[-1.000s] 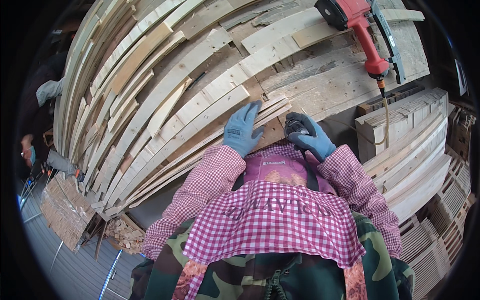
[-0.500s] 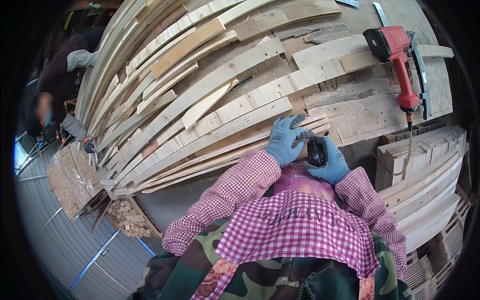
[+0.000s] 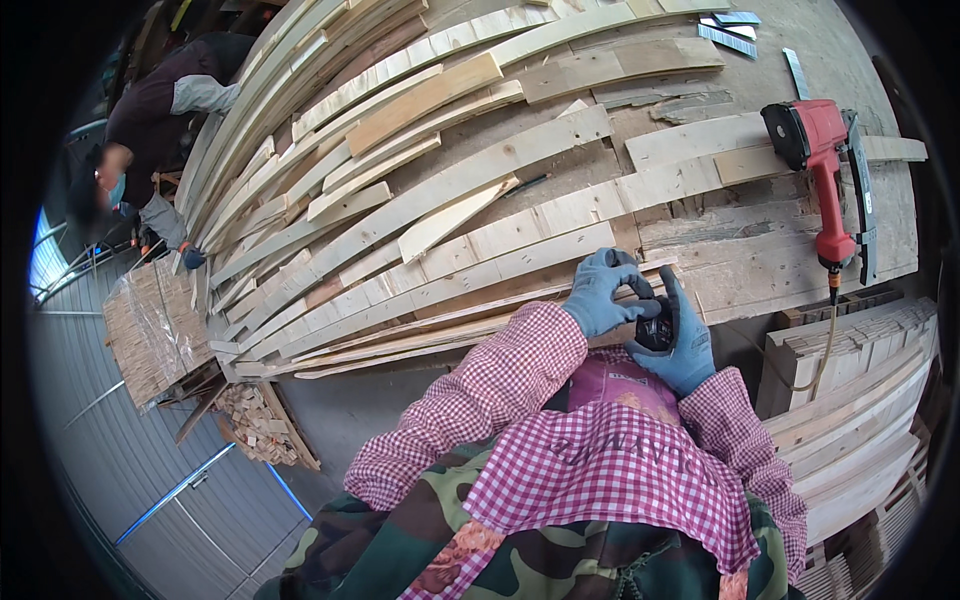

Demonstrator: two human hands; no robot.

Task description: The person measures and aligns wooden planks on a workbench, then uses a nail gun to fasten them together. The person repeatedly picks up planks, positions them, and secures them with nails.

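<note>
In front of my apron, my right hand [image 3: 688, 345] in a blue glove holds a small rounded black object [image 3: 655, 328]. Its exact kind cannot be told. The right index finger points up along it, and the thumb lies at its near side. My left hand [image 3: 603, 292], also gloved in blue, has its fingers curled, with thumb and fingertips at the top left of the black object. Whatever those left fingers pinch, if anything, is hidden. Both hands are just above the near edge of the workbench [image 3: 740, 265], beside thin wooden strips [image 3: 440, 332].
A red pneumatic nail gun [image 3: 822, 170] with a hose [image 3: 829, 320] lies on the bench at right. Long wooden slats [image 3: 520, 150] fan out leftward. Stacked boards [image 3: 850, 375] stand at right. A co-worker [image 3: 150, 130] bends at the far left beside a wrapped wood bundle [image 3: 155, 325].
The view has shifted, so the bench and nail gun sit lower and further right. My right index finger has straightened upward from the black object. My left fingers have curled in more.
</note>
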